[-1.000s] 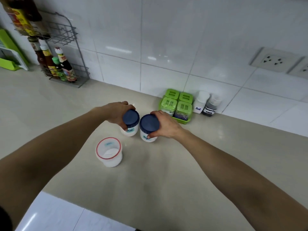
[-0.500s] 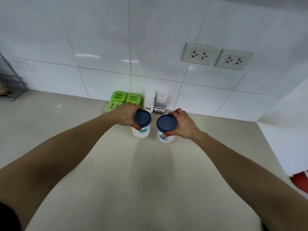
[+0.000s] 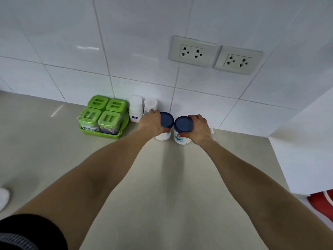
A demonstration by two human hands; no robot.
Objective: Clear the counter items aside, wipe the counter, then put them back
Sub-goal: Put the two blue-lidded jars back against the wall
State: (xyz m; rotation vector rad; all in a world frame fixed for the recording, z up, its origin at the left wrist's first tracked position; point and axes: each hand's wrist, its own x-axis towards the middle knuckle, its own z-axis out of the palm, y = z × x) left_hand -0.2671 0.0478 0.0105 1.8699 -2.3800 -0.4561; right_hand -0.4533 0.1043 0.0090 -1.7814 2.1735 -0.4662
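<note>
Two white jars with dark blue lids stand side by side on the beige counter [image 3: 162,177], close to the tiled wall. My left hand [image 3: 150,123] grips the left jar [image 3: 166,120] around its lid. The right jar [image 3: 182,124] is held the same way by my right hand [image 3: 201,129], thumb on its front. Both jars seem to rest on the counter. Just left of them a white salt shaker [image 3: 135,110] and a second shaker [image 3: 150,104], partly hidden by my left fingers, stand against the wall.
A green tray with several green-lidded containers [image 3: 103,116] sits left of the shakers. Two wall sockets [image 3: 216,55] are above. A white side wall [image 3: 304,150] closes the counter on the right, with a red object [image 3: 322,202] below it. Something white [image 3: 3,197] shows at the left edge.
Both hands carried the blue-lidded jars to the right and back towards the wall, beside the shakers. The view turned right; the bottle rack and the red-rimmed tub left the frame.
</note>
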